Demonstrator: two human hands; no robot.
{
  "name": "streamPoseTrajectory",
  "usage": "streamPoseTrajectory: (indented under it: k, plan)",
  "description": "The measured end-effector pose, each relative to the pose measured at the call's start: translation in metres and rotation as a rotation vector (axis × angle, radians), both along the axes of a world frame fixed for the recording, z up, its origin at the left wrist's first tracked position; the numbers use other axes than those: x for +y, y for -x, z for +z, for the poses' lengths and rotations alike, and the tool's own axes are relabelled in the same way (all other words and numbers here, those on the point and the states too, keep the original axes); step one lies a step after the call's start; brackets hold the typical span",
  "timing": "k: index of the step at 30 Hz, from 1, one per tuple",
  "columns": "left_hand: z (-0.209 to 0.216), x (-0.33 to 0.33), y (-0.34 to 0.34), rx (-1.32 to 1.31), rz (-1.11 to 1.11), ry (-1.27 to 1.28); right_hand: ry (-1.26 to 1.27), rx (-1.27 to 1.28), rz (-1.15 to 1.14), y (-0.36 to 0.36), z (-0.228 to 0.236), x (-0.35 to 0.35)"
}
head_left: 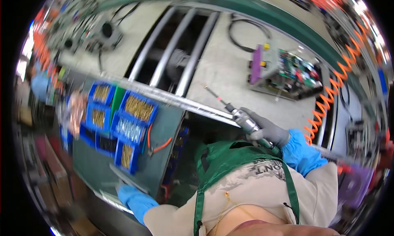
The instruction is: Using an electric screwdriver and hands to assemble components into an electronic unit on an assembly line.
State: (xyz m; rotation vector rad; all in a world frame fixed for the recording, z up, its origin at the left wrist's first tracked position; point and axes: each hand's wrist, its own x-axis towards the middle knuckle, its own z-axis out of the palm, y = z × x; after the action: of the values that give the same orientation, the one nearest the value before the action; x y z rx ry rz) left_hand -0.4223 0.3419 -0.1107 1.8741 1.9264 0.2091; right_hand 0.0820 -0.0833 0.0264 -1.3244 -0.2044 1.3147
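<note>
A power screwdriver [245,120] with a long thin bit is in my right hand [269,128]. Its fingers, in a grey glove, are wrapped around the tool's body. The bit points up and left over the pale work surface, apart from the unit [269,74] with a purple panel and exposed circuit boards. At the lower left, my left hand [120,179] is blurred by motion near the edge of the green side table [92,158]. Its fingers cannot be made out. Beyond it stand blue bins [126,155] of screws, with red-handled pliers [152,149] beside them.
Metal rollers [174,47] cross a gap in the bench, between two pale boards. An orange coiled hose [328,98] hangs at the right. A black cable [236,37] lies behind the unit. Another grey unit [104,33] stands at the far left. A clear plastic bag [76,111] sits beside the bins.
</note>
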Motion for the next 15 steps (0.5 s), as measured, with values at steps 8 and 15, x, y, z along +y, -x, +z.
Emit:
streamPoseTrajectory:
  k: [8, 15]
  plan:
    - [-0.004, 0.043, -0.04, -0.016, 0.165, -0.542, -0.1, -0.029, -0.101, 0.002, 0.004, -0.065]
    - [0.093, -0.144, -0.317, -1.404, -0.342, 0.355, -0.203, -0.09, -0.228, 0.017, 0.025, -0.112]
